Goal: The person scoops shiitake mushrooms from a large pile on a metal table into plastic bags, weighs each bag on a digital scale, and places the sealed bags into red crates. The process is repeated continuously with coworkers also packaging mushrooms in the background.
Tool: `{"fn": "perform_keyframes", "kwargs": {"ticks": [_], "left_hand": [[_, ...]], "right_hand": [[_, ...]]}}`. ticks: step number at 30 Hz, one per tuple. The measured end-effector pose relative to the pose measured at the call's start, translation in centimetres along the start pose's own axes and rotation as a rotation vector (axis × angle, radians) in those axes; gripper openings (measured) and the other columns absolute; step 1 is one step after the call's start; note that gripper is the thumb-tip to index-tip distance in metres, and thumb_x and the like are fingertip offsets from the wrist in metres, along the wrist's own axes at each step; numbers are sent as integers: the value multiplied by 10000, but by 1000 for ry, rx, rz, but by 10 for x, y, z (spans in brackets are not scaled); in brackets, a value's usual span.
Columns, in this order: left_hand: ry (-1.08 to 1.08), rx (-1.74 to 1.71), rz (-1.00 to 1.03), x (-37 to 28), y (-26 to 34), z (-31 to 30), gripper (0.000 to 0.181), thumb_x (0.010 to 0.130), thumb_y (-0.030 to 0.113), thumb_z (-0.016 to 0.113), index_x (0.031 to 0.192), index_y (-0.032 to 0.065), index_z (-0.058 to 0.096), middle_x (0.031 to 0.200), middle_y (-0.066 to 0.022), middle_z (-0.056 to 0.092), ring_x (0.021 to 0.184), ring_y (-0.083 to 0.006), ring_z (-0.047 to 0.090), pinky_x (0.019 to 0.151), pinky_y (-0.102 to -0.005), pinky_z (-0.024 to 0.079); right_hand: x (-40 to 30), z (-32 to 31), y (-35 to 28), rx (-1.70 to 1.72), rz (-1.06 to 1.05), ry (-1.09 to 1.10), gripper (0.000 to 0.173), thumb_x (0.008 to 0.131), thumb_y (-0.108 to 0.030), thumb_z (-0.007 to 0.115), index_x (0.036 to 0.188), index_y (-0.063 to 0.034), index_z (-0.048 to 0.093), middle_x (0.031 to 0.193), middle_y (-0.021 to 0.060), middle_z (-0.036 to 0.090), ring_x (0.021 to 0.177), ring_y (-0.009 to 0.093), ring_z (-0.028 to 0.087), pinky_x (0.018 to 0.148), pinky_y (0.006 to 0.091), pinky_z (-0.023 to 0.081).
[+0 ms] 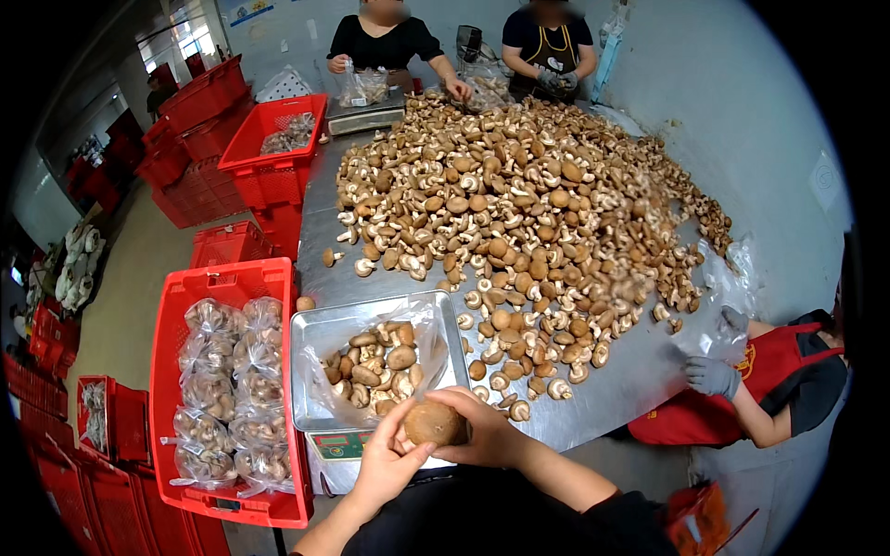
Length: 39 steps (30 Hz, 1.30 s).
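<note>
Between my left hand point(393, 452) and my right hand point(487, 431) is a large brown shiitake mushroom point(432, 422), its cap turned up towards me. Fingers of both hands close around its sides. Just beyond it, a clear plastic bag point(434, 340) lies spread with its mouth wide, partly filled with shiitake mushrooms point(366, 375). That bag rests on the metal pan point(306, 326) of a digital weighing scale point(337, 446), whose green front panel shows below the pan. My right forearm and hands hide part of the table's near edge.
A heap of loose shiitake point(514, 201) covers much of the steel table point(323, 278). At left, a red crate point(226, 274) holds several tied bags of mushrooms point(208, 382). Another red crate point(281, 163) stands farther back. Two co-workers point(389, 42) face me; a gloved one point(758, 389) handles plastic at right.
</note>
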<state>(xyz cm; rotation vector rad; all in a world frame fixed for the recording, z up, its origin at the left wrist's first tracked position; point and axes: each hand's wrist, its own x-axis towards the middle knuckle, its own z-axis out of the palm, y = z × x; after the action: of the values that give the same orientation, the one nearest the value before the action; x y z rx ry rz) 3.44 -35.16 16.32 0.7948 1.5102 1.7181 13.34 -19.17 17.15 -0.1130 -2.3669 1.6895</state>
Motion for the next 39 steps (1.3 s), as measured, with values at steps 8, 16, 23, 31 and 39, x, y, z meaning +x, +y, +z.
{"fn": "perform_keyframes", "kwargs": {"ticks": [8, 16, 23, 31, 39], "left_hand": [[-401, 115, -401, -11, -51, 6, 478, 872, 75, 578, 1306, 12, 390, 967, -85, 603, 882, -118, 570, 790, -236, 458], [-404, 201, -345, -21, -69, 8, 356, 876, 155, 579, 1185, 1, 493, 1046, -105, 602, 941, -172, 575, 836, -285, 456], [-315, 206, -364, -35, -82, -4, 338, 876, 191, 581, 1179, 55, 516, 1018, -59, 619, 924, -134, 570, 804, -264, 453], [-296, 96, -514, -27, -66, 3, 271, 882, 38, 550, 1148, -3, 516, 1029, -47, 609, 855, -62, 557, 771, -194, 438], [-370, 60, -550, -13, -76, 13, 259, 884, 18, 536, 1141, -3, 518, 1017, -44, 603, 917, -75, 539, 824, -209, 422]], "right_hand": [[-54, -15, 85, 9, 280, 549, 582, 684, -22, 753, 1188, -32, 461, 1060, 98, 583, 947, 195, 600, 781, 302, 511], [-47, -12, 153, -119, 427, 376, 323, 737, 49, 635, 1046, -2, 555, 839, 17, 567, 710, 79, 514, 652, 216, 452], [-59, -18, 228, -3, 327, 321, 313, 792, 59, 556, 1098, -7, 553, 904, 38, 597, 793, 89, 549, 690, 205, 465], [-46, -16, 195, 64, 324, 370, 248, 824, -52, 610, 1066, -15, 577, 881, 30, 621, 774, 93, 575, 707, 217, 469], [-65, -59, 136, 952, 460, 513, 308, 854, -10, 563, 1155, -5, 497, 1086, 91, 607, 865, 100, 579, 706, 205, 458]]}}
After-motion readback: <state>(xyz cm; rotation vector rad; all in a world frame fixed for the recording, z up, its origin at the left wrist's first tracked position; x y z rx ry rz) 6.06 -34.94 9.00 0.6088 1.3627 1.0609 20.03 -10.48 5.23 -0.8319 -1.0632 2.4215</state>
